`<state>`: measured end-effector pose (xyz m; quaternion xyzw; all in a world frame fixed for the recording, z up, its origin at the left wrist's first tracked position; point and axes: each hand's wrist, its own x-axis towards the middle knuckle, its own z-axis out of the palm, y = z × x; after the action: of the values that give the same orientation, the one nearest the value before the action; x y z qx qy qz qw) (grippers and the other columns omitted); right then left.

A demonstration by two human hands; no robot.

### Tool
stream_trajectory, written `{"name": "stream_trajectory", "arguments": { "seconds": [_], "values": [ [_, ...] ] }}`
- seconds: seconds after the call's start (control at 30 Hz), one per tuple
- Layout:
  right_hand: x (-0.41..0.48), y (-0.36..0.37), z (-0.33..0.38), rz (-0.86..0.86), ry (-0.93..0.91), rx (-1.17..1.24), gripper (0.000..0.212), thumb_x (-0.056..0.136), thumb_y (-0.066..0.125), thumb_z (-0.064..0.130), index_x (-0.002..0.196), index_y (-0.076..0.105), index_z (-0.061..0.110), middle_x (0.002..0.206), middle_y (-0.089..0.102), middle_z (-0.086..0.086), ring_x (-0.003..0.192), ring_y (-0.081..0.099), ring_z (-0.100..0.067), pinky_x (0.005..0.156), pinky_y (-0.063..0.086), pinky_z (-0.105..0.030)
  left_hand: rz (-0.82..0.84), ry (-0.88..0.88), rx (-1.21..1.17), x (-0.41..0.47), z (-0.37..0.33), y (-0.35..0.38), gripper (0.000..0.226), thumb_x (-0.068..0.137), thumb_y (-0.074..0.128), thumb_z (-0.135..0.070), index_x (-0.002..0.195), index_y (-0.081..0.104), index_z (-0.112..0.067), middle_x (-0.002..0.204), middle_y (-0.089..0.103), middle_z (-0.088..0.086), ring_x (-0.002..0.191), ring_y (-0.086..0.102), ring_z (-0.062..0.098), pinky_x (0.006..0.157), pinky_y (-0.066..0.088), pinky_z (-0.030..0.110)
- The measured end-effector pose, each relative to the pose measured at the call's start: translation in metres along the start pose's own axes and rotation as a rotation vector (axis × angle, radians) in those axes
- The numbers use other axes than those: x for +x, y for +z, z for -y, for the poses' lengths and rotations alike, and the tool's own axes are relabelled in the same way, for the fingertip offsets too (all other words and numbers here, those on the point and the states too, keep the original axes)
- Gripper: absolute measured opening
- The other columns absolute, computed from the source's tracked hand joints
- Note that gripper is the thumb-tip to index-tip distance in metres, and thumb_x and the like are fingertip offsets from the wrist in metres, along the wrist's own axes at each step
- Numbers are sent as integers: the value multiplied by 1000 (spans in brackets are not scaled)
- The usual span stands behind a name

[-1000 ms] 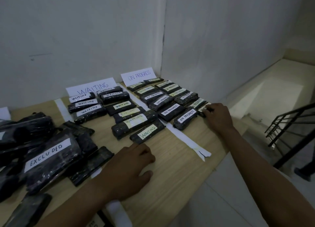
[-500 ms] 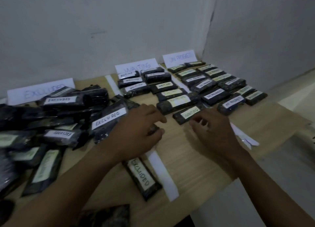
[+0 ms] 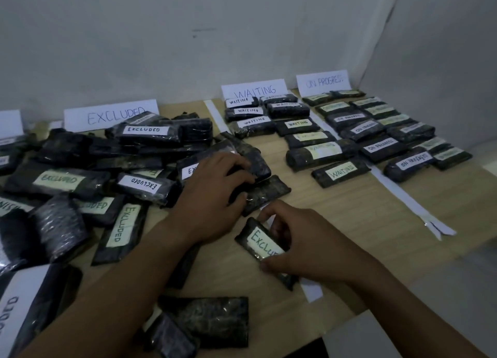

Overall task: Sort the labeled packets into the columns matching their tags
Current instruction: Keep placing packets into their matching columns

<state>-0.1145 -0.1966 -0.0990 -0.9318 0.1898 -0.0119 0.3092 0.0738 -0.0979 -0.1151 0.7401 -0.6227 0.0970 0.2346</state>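
Low in the frame, untagged dark packets (image 3: pixel 215 322) lie on the wooden surface (image 3: pixel 336 223). Just above them, at lower centre, the right hand (image 3: pixel 304 247) pinches the packet (image 3: pixel 262 243) between thumb and curled fingers. Its green tag reads "EXCLUDED". Its long axis runs from upper left to lower right, and its lower end crosses a white strip (image 3: pixel 312 290). The left hand (image 3: pixel 212 196) rests with bent fingers on a bare dark packet (image 3: pixel 266 193); whether it grips is unclear. At left sprawls a heap (image 3: pixel 142 184) of packets tagged "EXCLUDED", pointing every way. At upper right, the "WAITING" packets (image 3: pixel 340 173) and "ON PROGRESS" packets (image 3: pixel 408 164) lie in tidy rows, long axes roughly left to right. Against the wall stand the cards "EXCLUDED" (image 3: pixel 111 115), "WAITING" (image 3: pixel 254 88) and "ON PROGRESS" (image 3: pixel 322 81).
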Motion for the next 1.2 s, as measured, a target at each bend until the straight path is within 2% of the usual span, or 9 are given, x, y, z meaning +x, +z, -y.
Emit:
{"name": "stream_trajectory", "arguments": {
  "seconds": [0.17, 0.33, 0.47, 0.57, 0.73, 0.9, 1.0, 1.1, 1.2],
  "values": [
    [4, -21, -15, -154, 47, 415, 48, 58, 88, 2, 92, 62, 22, 87, 66, 0, 77, 66, -11, 62, 55, -28, -1, -20, 2, 0, 5, 1, 29, 84, 55, -29, 109, 67, -22, 124, 53, -4, 122, 42, 17, 98, 31, 30],
    [14, -42, -34, -419, 80, 766, 35, 63, 80, -7, 91, 65, 9, 70, 67, -8, 53, 60, -18, 46, 47, -24, 42, -19, 75, -2, 0, 1, 42, 87, 47, -44, 120, 65, -26, 126, 50, -1, 125, 39, 21, 103, 34, 38],
    [29, -55, -41, -548, 88, 884, 28, 84, 62, -8, 97, 70, 16, 72, 64, -9, 54, 58, -23, 52, 45, -31, 55, -33, 146, -5, -2, 3, 44, 87, 51, -51, 123, 62, -30, 133, 45, 0, 130, 35, 23, 107, 32, 40],
    [39, -59, -42, -577, 124, 918, 37, 87, 55, -9, 102, 71, 21, 75, 62, -9, 54, 58, -22, 49, 43, -27, 76, -54, 175, -5, -1, 4, 46, 86, 52, -55, 126, 60, -34, 141, 40, 0, 137, 28, 24, 112, 26, 42],
    [46, -48, -37, -600, 218, 1085, 22, 87, 55, -7, 93, 64, 11, 70, 64, -5, 57, 53, -14, 45, 44, -20, 53, -68, 88, -10, 1, 2, 46, 83, 49, -54, 122, 63, -34, 147, 37, -1, 141, 23, 22, 115, 20, 40],
    [27, -27, -15, -363, 166, 1231, 19, 80, 56, -16, 83, 55, 3, 70, 60, -10, 56, 60, -21, 43, 48, -28, 46, -95, -28, -9, 8, 1, 37, 74, 56, -35, 109, 69, -31, 146, 40, -4, 140, 24, 21, 113, 25, 42],
    [18, -5, -12, -141, 76, 1002, 28, 67, 76, -10, 75, 55, 7, 69, 60, -15, 55, 61, -31, 47, 51, -36, 33, -112, -90, -8, 13, 1, 35, 72, 58, -21, 103, 71, -32, 145, 43, -8, 140, 24, 18, 113, 25, 41],
    [16, 7, -12, -106, 27, 564, 18, 66, 86, 20, 69, 69, 18, 71, 68, -8, 66, 65, -32, 61, 55, -44, 25, -124, -116, -7, 14, 1, 31, 76, 61, -18, 101, 71, -33, 145, 41, -13, 141, 20, 15, 113, 22, 38],
    [27, 0, -16, -291, -151, 252, 8, 73, 79, 25, 75, 71, 25, 79, 64, 7, 73, 60, -11, 63, 48, -23, 15, -120, -123, -8, 14, 2, 28, 77, 61, -21, 100, 72, -33, 144, 43, -13, 141, 22, 14, 113, 23, 38]
  ]
}}
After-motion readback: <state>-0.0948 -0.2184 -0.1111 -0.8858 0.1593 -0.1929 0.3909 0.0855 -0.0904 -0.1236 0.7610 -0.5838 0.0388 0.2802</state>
